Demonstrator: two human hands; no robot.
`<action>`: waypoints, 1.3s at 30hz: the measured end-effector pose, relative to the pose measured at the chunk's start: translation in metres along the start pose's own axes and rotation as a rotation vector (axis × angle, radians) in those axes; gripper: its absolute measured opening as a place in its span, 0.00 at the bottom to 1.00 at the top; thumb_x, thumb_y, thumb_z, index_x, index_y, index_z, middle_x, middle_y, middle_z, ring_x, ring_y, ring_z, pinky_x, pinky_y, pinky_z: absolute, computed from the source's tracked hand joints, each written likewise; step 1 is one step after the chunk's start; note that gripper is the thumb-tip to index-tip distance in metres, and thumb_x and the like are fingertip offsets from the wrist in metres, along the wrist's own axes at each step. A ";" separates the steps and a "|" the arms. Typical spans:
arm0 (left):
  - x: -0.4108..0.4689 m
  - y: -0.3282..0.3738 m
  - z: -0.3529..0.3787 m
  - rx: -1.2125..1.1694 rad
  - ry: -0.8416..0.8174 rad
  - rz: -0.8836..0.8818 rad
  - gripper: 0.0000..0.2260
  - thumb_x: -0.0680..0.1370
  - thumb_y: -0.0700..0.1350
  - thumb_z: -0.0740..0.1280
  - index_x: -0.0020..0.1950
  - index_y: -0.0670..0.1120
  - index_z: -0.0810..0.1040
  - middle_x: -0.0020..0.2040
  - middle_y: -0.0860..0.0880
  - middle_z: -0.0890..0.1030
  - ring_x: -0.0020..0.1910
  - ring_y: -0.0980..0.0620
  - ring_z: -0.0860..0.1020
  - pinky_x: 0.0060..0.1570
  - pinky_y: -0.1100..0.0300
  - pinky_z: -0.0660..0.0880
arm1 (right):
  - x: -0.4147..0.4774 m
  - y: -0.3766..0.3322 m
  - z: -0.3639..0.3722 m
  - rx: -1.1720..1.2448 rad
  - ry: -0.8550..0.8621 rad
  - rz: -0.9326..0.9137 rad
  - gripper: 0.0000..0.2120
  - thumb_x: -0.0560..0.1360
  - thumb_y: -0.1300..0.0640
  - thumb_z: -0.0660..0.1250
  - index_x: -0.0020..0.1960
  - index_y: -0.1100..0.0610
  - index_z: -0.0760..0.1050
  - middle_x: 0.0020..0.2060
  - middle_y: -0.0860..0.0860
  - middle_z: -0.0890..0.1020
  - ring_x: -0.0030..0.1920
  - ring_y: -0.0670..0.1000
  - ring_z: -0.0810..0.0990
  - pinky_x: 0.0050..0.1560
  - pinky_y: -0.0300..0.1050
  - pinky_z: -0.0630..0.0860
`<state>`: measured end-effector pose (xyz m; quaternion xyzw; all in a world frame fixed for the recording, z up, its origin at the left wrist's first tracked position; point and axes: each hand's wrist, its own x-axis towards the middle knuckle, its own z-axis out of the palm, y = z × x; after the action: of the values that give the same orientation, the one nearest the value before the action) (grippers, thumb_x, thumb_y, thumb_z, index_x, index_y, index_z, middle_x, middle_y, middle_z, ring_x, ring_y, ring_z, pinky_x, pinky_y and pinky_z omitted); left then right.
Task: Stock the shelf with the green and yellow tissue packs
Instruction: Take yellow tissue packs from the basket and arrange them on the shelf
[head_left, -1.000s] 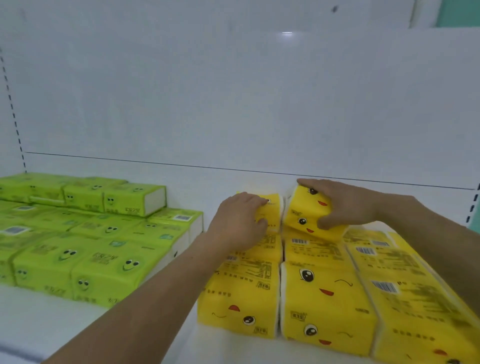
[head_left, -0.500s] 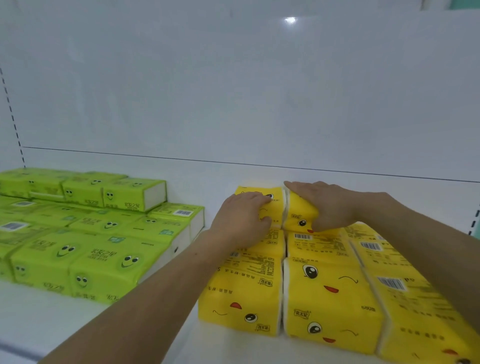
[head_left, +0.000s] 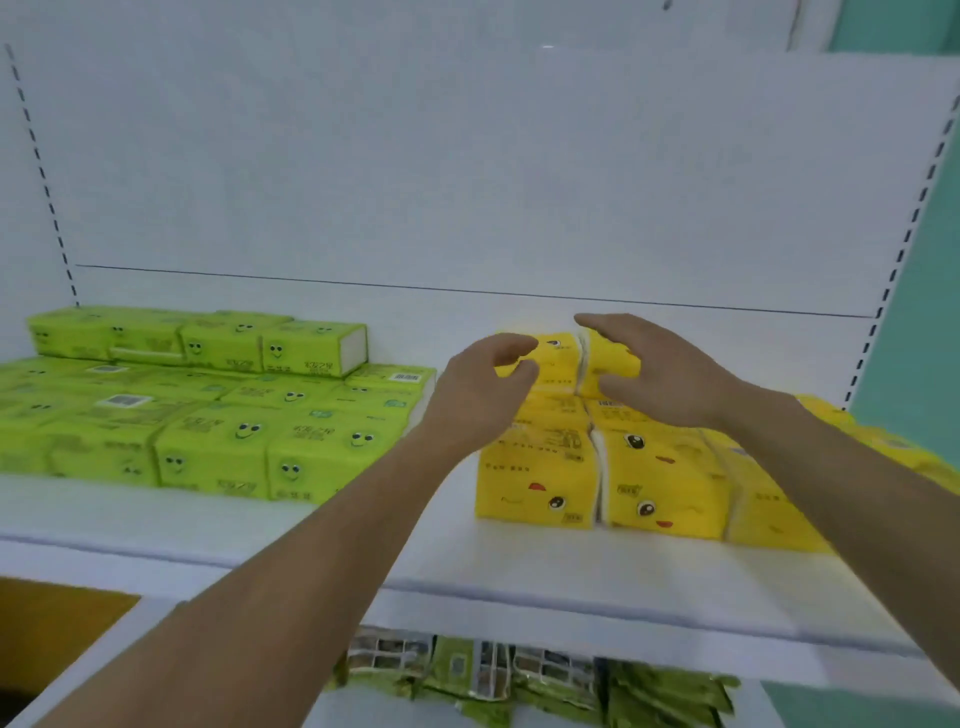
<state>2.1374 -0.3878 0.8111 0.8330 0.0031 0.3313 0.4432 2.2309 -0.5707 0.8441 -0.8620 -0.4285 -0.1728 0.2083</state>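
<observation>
Left grip (head_left: 478, 395), right grip (head_left: 670, 374) slack; shelf (head_left: 519, 561) holds green packs (head_left: 218, 457), yellow packs (head_left: 665, 483)

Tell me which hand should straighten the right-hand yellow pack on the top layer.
Right. The right hand hovers open over the top right yellow pack, fingers above it. The left hand is open at the top left yellow pack and would probably have to reach across.

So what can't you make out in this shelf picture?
Head view only.
Upper yellow plastic-wrapped tissue packs: partly behind left hand and right hand.
Print on green plastic-wrapped tissue packs: motion-blurred.
Rightmost yellow packs: covered by right forearm, cut by frame edge.
Packets below white shelf board: blurred, half hidden by it.
</observation>
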 end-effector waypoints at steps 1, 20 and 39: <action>-0.014 0.004 -0.010 -0.061 -0.004 0.000 0.12 0.78 0.45 0.65 0.60 0.51 0.79 0.57 0.55 0.80 0.56 0.60 0.77 0.61 0.62 0.71 | -0.011 -0.017 0.002 0.010 0.017 -0.006 0.31 0.75 0.55 0.66 0.75 0.46 0.60 0.73 0.46 0.65 0.72 0.48 0.63 0.69 0.46 0.62; -0.301 -0.096 -0.119 -0.312 0.128 -0.514 0.10 0.79 0.38 0.64 0.56 0.48 0.80 0.53 0.52 0.82 0.52 0.57 0.80 0.51 0.67 0.74 | -0.182 -0.205 0.197 0.390 -0.274 -0.034 0.24 0.76 0.58 0.65 0.70 0.46 0.68 0.67 0.44 0.71 0.66 0.45 0.69 0.66 0.42 0.66; -0.551 -0.312 -0.140 -0.406 0.227 -1.352 0.06 0.78 0.41 0.65 0.51 0.47 0.82 0.46 0.45 0.81 0.42 0.55 0.78 0.44 0.60 0.70 | -0.349 -0.261 0.492 0.443 -1.096 0.441 0.25 0.78 0.52 0.64 0.73 0.48 0.63 0.70 0.48 0.69 0.68 0.46 0.70 0.64 0.42 0.69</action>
<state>1.7199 -0.2596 0.3321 0.5100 0.5032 0.0628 0.6948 1.8780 -0.4110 0.3134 -0.8298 -0.3111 0.4337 0.1631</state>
